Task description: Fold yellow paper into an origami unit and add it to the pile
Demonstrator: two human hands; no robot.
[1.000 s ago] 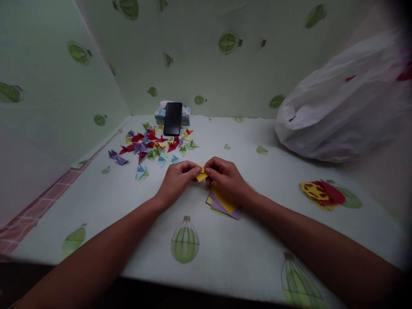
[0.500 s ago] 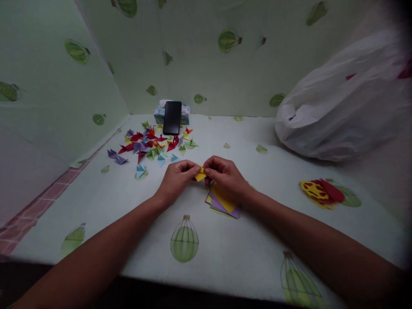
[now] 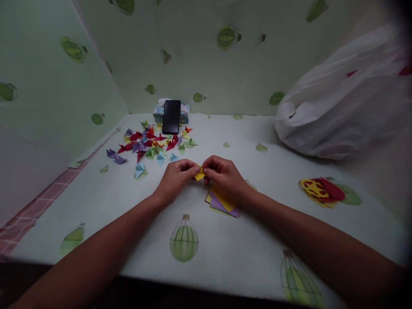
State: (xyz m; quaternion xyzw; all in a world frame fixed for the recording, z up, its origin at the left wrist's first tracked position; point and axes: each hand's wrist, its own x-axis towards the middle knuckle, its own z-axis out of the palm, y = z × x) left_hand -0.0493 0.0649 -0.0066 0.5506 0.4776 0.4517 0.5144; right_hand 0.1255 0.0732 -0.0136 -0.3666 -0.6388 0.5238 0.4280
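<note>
A small folded piece of yellow paper (image 3: 199,175) is pinched between my two hands above the middle of the table. My left hand (image 3: 176,178) grips its left side with thumb and fingers. On the other side, my right hand (image 3: 223,176) holds it with thumb and curled fingers, which hide part of it. Under my right hand and wrist lies a stack of square paper sheets (image 3: 225,205), with orange-yellow on top and purple and other colours fanned out below. Several folded paper birds (image 3: 151,146) in many colours are heaped beyond my left hand.
A dark phone (image 3: 171,116) leans on a tissue box (image 3: 184,114) at the back. A big white plastic bag (image 3: 334,103) bulges at the back right. Red and yellow cut-out pieces (image 3: 322,192) lie on the right of the patterned tabletop (image 3: 231,253). Walls stand behind and left.
Almost nothing differs. Both hands keep their pinch on the yellow paper, with only a very slight shift of the fingers and of the whole view.
</note>
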